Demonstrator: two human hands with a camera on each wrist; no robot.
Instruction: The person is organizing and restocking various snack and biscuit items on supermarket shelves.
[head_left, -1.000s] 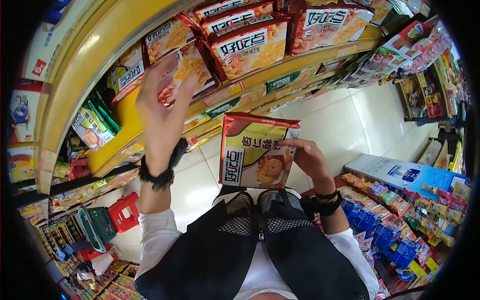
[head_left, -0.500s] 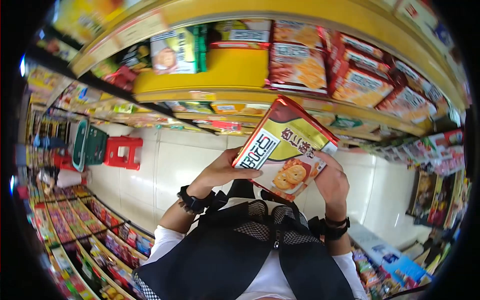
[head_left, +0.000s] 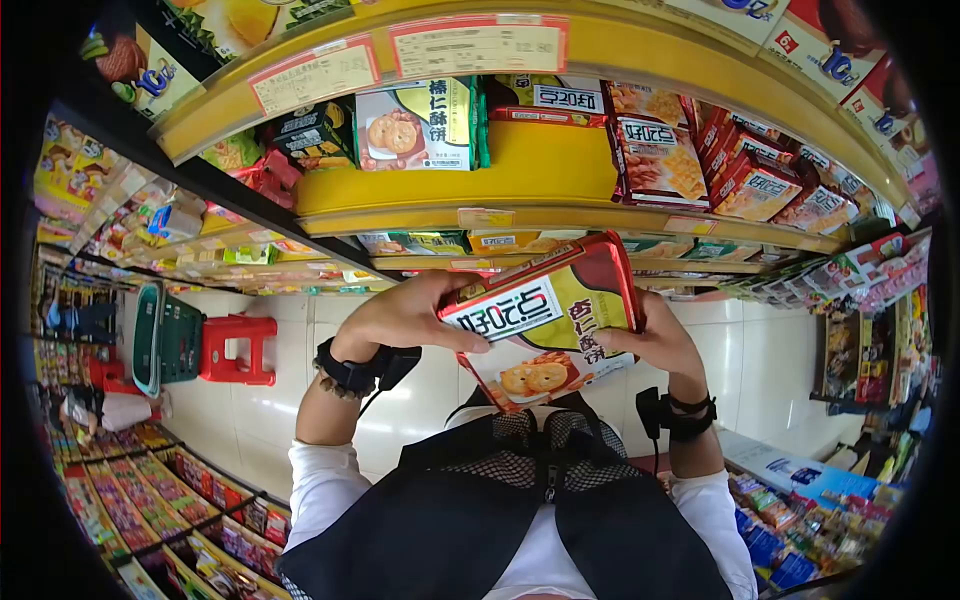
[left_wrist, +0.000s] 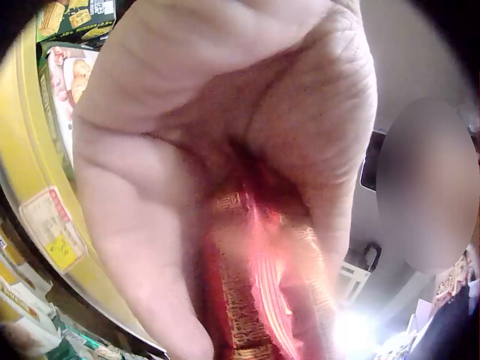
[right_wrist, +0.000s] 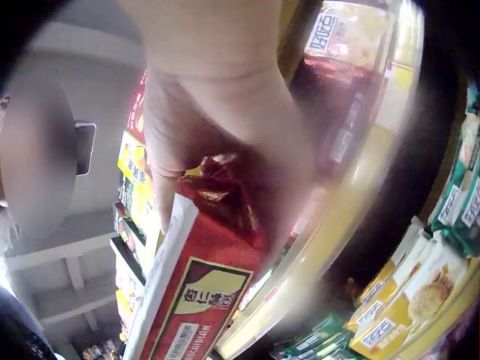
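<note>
A red, yellow and white biscuit packet is held tilted between both hands in front of the chest. My left hand grips its left edge, thumb on the printed front and fingers behind. At the opposite edge my right hand pinches the packet, its thumb lying on the front. Close up in the left wrist view, my left hand is wrapped round the crimped red end of the packet. In the right wrist view my right hand holds the other end, with the packet's red side showing.
A yellow shelf ahead carries a green-edged biscuit packet and red packets at the right. Price labels line the upper shelf edge. A red stool and green basket stand on the floor at left.
My left hand has come down from the shelf packets to grip the held packet's left side. The packet has turned and tilted between the hands, and the head view has shifted along the shelf.
</note>
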